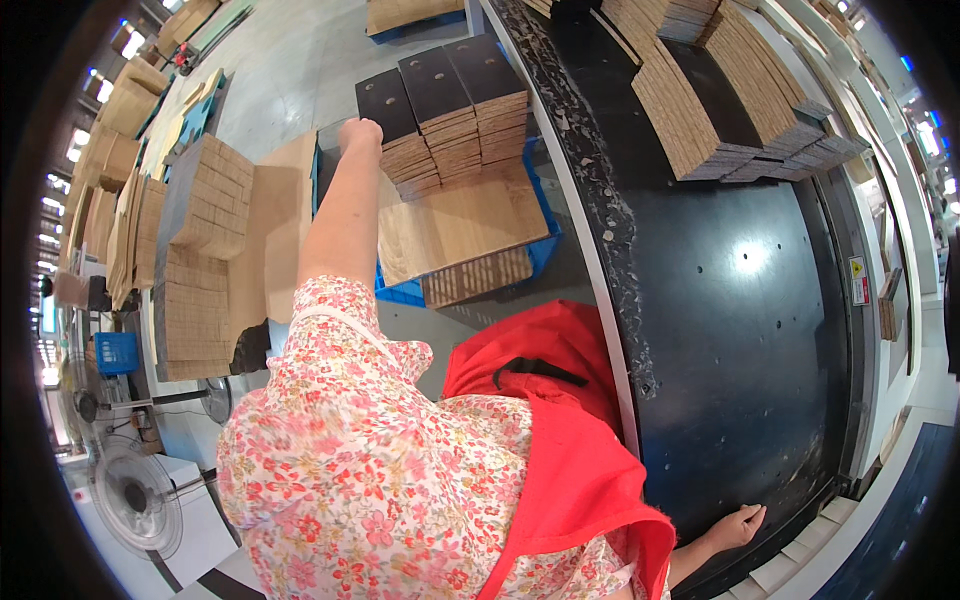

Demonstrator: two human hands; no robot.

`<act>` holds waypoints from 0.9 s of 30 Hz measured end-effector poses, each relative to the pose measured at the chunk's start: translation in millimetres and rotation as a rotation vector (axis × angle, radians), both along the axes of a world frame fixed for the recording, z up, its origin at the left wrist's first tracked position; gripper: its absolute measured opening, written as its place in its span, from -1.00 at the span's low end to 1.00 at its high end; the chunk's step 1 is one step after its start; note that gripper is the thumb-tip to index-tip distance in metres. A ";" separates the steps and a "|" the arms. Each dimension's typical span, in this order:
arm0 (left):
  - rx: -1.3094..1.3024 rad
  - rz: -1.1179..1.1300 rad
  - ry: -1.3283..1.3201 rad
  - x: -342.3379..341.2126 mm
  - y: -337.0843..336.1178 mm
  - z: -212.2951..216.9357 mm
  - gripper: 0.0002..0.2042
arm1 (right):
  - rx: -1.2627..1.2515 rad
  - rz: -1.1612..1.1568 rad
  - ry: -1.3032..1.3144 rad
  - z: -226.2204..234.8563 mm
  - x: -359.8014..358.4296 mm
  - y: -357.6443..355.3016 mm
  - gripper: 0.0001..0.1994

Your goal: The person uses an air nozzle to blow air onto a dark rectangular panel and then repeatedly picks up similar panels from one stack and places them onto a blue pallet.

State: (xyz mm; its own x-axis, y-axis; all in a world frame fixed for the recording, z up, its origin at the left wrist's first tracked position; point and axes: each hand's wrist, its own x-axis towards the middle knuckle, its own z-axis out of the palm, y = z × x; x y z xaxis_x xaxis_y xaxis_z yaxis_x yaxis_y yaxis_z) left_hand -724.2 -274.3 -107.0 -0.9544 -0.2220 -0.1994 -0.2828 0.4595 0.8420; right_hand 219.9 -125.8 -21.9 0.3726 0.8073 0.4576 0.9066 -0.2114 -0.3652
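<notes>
The person wears a flowered shirt (375, 470) and a red apron (575, 450). At the near right, the right hand (737, 527) is low over the near end of a long black counter (740, 320); its fingers are bunched close together, and I cannot tell whether anything is between them. At the near left stands a round fan (138, 495), with a blue crate (116, 352) farther back. Beyond, on the left, a tall stack of pale-edged pieces (205, 315) rises beside a brown sheet (275, 240).

Farther off, left of the counter, a wood-grain board (470, 225) lies over a blue pallet (402, 292). Black-topped panels (383, 103) are piled in adjoining stacks on its far part. The left hand (360, 133) is at their left side, fingers curled; their grip cannot be told. More stacked panels (690, 120) sit on the counter's far end.
</notes>
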 end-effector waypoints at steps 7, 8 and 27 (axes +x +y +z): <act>-0.220 0.015 0.039 55.3 16.8 43.7 -0.69 | -0.016 0.003 -0.003 0.3 3.6 -0.9 -0.61; -0.248 0.011 0.040 57.4 16.4 44.2 -0.68 | -0.025 -0.001 -0.014 0.6 3.5 -0.3 -0.61; -0.576 -0.479 0.392 62.0 56.6 53.2 -0.51 | -0.024 0.001 0.048 -1.1 1.2 -4.0 -0.61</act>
